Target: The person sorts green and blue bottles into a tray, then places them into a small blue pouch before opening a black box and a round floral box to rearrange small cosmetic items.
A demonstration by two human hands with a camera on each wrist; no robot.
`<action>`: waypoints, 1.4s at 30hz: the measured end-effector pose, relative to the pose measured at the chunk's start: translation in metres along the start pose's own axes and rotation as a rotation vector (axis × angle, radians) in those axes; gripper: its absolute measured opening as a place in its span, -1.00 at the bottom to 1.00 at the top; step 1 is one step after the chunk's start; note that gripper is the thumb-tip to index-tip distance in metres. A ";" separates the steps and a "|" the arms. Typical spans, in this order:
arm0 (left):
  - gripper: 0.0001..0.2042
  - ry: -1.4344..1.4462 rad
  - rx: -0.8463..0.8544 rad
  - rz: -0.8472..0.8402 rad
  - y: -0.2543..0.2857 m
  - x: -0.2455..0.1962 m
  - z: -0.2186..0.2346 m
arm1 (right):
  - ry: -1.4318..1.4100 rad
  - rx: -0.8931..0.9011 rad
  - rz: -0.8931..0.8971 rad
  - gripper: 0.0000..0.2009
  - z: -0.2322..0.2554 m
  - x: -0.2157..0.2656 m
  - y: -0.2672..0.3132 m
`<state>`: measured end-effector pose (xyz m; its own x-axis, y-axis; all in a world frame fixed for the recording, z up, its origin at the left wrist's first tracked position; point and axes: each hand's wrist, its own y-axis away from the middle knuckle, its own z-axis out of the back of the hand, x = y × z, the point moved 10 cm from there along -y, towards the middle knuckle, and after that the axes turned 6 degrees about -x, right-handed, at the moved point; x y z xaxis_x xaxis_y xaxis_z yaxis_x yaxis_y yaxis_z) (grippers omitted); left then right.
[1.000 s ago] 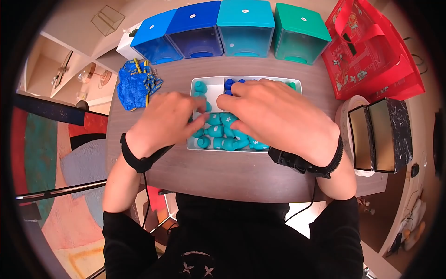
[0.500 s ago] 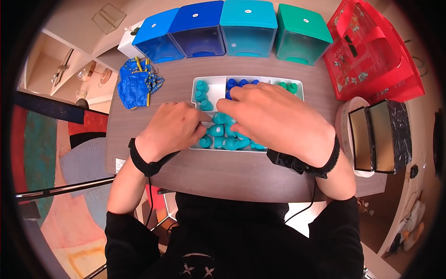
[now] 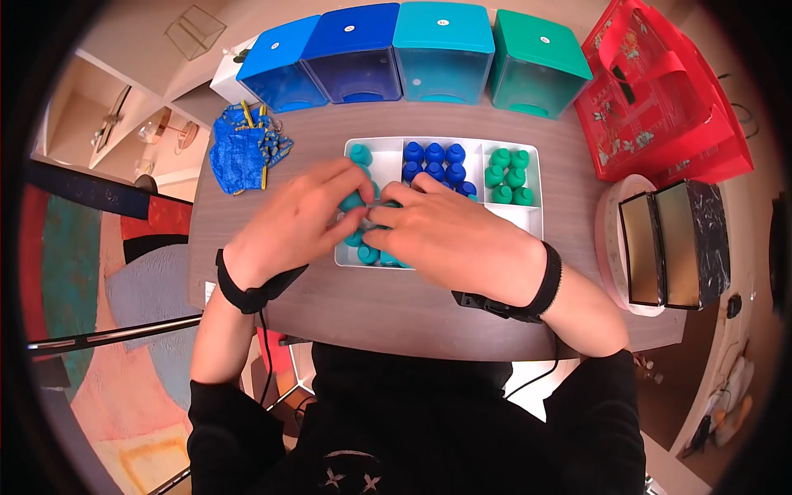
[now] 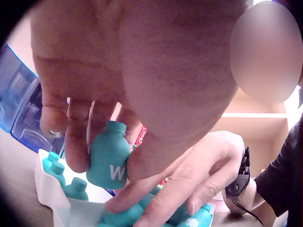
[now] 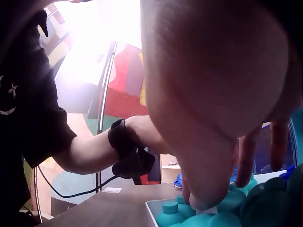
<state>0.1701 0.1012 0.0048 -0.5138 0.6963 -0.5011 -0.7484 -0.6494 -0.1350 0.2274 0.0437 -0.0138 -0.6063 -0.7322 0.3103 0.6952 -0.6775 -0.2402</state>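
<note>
My left hand (image 3: 297, 206) pinches a small teal bottle (image 4: 109, 158) with a white W between thumb and fingers. That bottle is upright, lifted over the left part of the white divided tray (image 3: 383, 161). My right hand (image 3: 454, 223) reaches leftward over the tray's front section, fingers stretched out close beside the left fingertips. Under its fingers in the left wrist view lie more teal bottles (image 4: 123, 217). A column of teal bottles (image 4: 56, 171) stands in the back left section. Blue bottles (image 3: 435, 153) fill part of the back middle section, green bottles (image 3: 516, 177) the back right.
Behind the tray stand four coloured bins, among them a teal one (image 3: 443, 49) and a green one (image 3: 540, 58). A folded blue bag (image 3: 239, 157) lies at left. At right are a red gift bag (image 3: 660, 107) and a black marbled box (image 3: 697, 243).
My right hand has moved left and forward off the blue bottles, baring the tray's right side. My left hand has picked up a teal bottle and raised it.
</note>
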 end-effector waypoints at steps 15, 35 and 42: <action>-0.84 -0.045 -0.057 -0.079 0.005 0.006 -0.015 | 0.084 0.010 -0.023 -0.78 -0.001 0.000 0.004; -0.67 -0.131 -0.041 -0.082 0.024 -0.006 -0.028 | 0.018 -0.030 0.000 -0.87 -0.002 -0.004 0.002; -0.68 -0.128 -0.095 -0.110 0.026 -0.011 -0.023 | -0.022 0.072 -0.008 -0.76 0.001 -0.008 -0.001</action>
<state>0.1658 0.0699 -0.0126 -0.4850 0.7940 -0.3666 -0.7630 -0.5890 -0.2663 0.2318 0.0497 -0.0153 -0.6041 -0.7244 0.3320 0.7166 -0.6761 -0.1713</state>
